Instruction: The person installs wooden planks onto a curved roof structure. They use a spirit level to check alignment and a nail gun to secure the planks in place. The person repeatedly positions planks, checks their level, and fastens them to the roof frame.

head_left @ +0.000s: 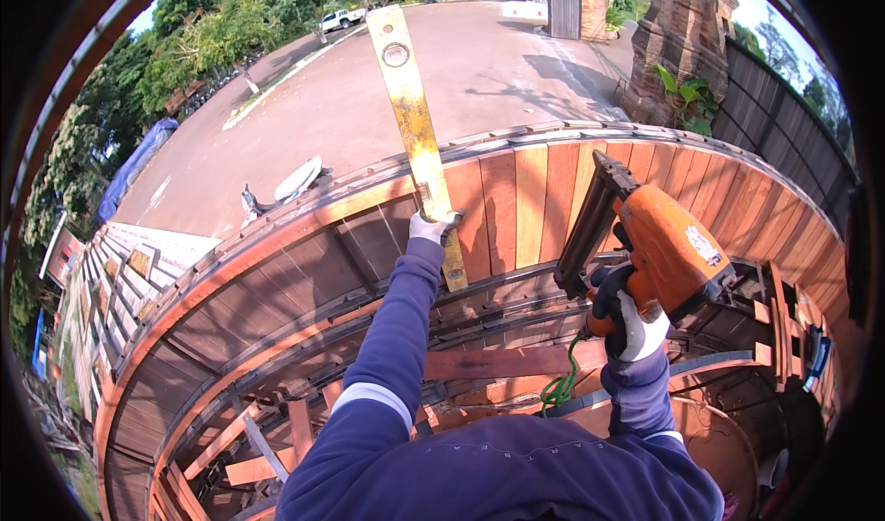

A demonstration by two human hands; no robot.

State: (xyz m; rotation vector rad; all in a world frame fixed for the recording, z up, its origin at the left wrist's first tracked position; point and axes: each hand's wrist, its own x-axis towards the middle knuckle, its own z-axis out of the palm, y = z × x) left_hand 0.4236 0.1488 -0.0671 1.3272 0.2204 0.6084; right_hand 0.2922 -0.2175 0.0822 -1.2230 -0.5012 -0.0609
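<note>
My left hand [433,226], in a white-and-dark glove, grips a long yellow spirit level [412,124] held upright against the curved row of reddish wooden slats [499,207]. My right hand [625,304], also gloved, is closed on the handle of an orange nail gun [671,240], whose dark magazine points up toward the slats at right. A green hose [562,383] hangs from the tool's handle.
Below are curved rails [693,364] and loose planks [479,362]. Beyond the curved structure lie a paved yard [323,106], a blue tarp [136,166], white boards [147,254], a tree trunk [678,51] and a dark fence [774,115].
</note>
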